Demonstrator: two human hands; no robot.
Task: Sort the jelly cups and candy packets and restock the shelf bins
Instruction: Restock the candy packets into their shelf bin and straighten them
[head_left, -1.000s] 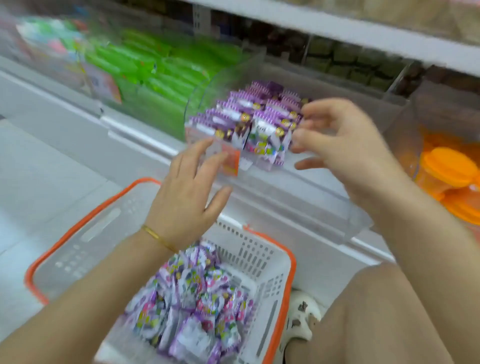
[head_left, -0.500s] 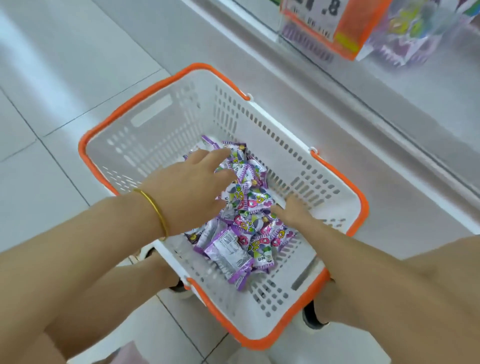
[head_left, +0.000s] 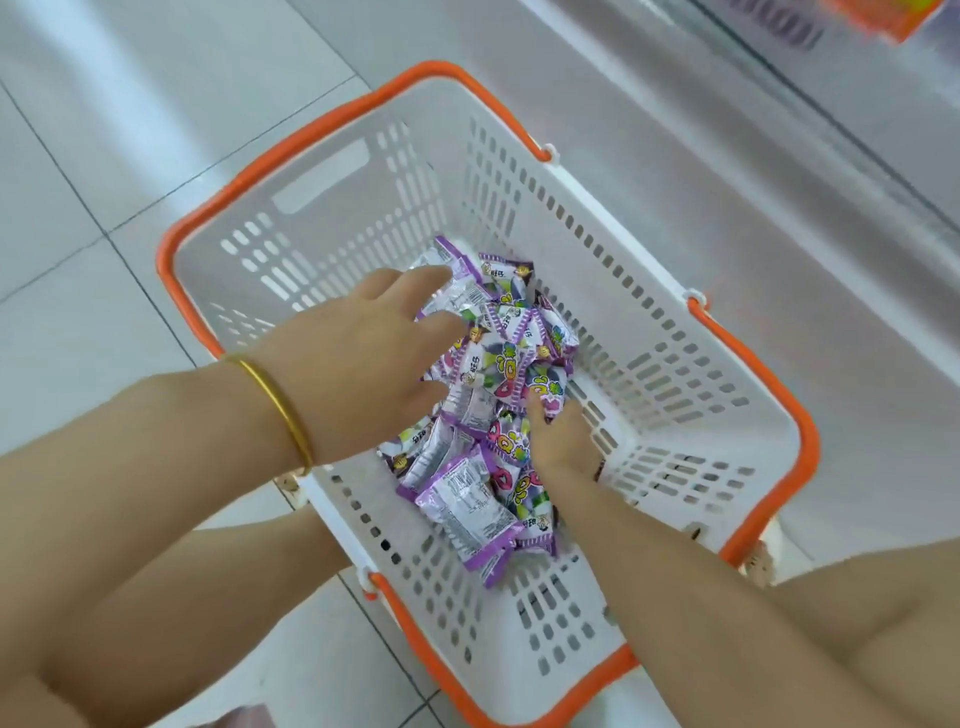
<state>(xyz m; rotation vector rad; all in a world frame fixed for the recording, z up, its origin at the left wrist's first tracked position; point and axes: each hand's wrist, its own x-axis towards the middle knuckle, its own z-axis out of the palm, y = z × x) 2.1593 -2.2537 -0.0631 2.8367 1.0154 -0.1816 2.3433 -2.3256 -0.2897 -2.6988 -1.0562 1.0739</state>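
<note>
**Digging through loose stock**

Left hand (head_left: 358, 364): fingers (head_left: 431, 278) spread fairly wide and lying flat on top of the candy packets (head_left: 506, 358), nothing pinched. Right hand (head_left: 563, 441): lower in the pile, fingertips buried among wrappers, so the grip cannot be told. Packets are purple and white, heaped loose on the bottom of the white basket (head_left: 332, 228) with an orange rim. Gold bangle (head_left: 283, 410) on the left wrist. The basket sits on the pale tiled floor (head_left: 78, 130), just beside the grey shelf base (head_left: 753, 182).
</note>
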